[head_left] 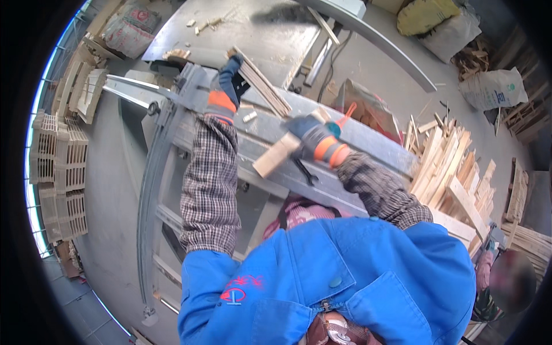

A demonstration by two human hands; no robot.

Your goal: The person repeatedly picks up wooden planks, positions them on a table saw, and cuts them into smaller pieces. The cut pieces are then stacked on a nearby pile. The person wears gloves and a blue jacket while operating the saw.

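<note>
My left hand (226,83), in a dark glove with an orange cuff, is closed at the far left end of a bundle of thin wooden strips (261,83). The strips lie slanted across the grey metal machine table (368,135). My right hand (307,131), gloved alike and smeared by motion, grips a short pale board (277,154); its fingers are partly hidden. Just below that hand lies a dark wrench (306,171). A tool with a red handle (347,115) and a teal end sits beyond my right wrist. Between my hands is a small white piece (249,117).
A metal rail (146,190) runs down the left side. Beyond is a wide metal sheet (230,34) with wood scraps. Cut wood (451,172) is piled at right, near another person (512,282). Sacks (494,89) stand far right; slatted stacks (60,155) stand left.
</note>
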